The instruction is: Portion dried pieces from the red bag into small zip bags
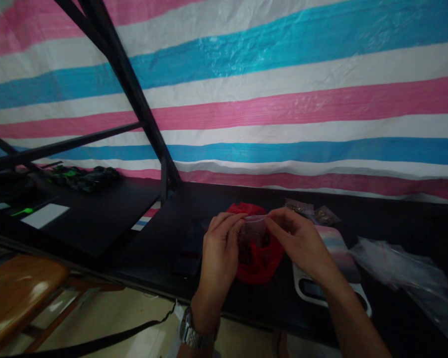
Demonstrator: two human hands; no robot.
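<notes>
Between my two hands is a small clear zip bag (pixel 254 228), its mouth uppermost. My left hand (pixel 222 243) pinches the left end of its top edge. The right end is pinched by the thumb and fingers of my right hand (pixel 296 238). Directly behind and below the bag sits a red bag (pixel 259 268) with dark contents, partly covered by my hands. Under my right forearm stands a white kitchen scale (pixel 309 293) with a shiny top plate (pixel 336 248). What the zip bag contains, if anything, I cannot make out.
Two small filled clear bags (pixel 326 215) lie behind the scale. A pile of clear plastic bags (pixel 403 266) spreads at the right. On the left table are a white card (pixel 45 215) and a dark-green bundle (pixel 84 176). A black metal frame (pixel 134 99) rises before striped sheeting (pixel 283 104).
</notes>
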